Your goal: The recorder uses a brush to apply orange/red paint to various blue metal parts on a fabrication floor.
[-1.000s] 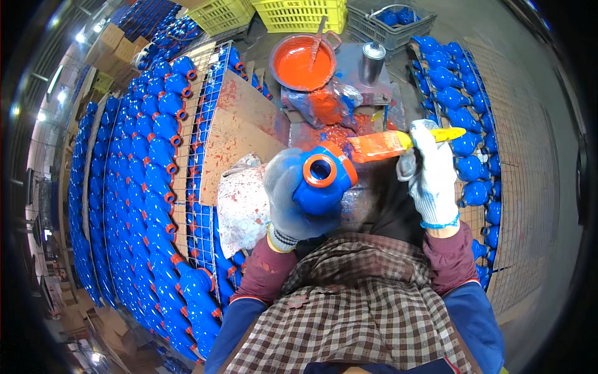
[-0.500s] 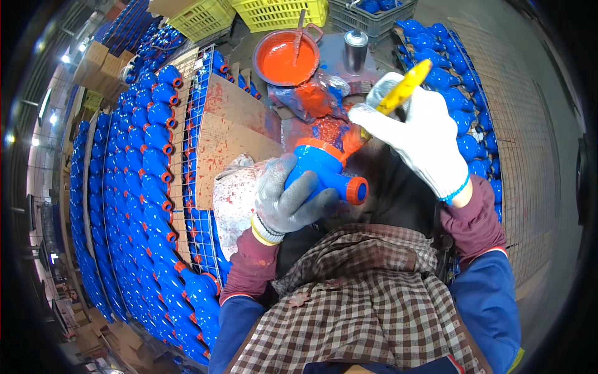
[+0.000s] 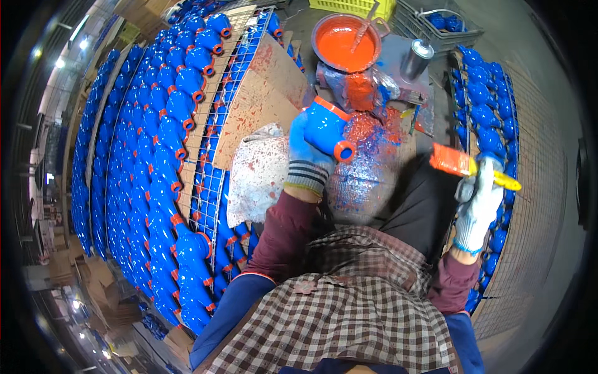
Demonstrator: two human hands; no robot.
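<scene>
My left hand [image 3: 305,149], in a blue-backed glove with a dark-striped cuff, is closed on a blue valve body [image 3: 325,128] with orange-painted rims. One rim points up and away, and another faces lower right. Over at the right, my right hand [image 3: 478,206], in a white glove, grips a paintbrush [image 3: 453,159] by its yellow handle. The bristles are coated orange and point left, well apart from the valve body. Beyond both hands stands a pan [image 3: 319,56] of orange paint [image 3: 339,45] with a stick leaning in it.
Racks of blue valve bodies [image 3: 187,84] rise at my left; another wire rack [image 3: 489,112] stands at right. A metal can [image 3: 417,59] is beside the pan. Paint-spattered cardboard [image 3: 265,81] and a spattered cloth [image 3: 255,177] lie left. Crates [image 3: 355,7] sit at the back.
My right hand has carried the brush away from the valve body, to the right and nearer me. My left hand has turned the valve body. The whole view has shifted as well.
</scene>
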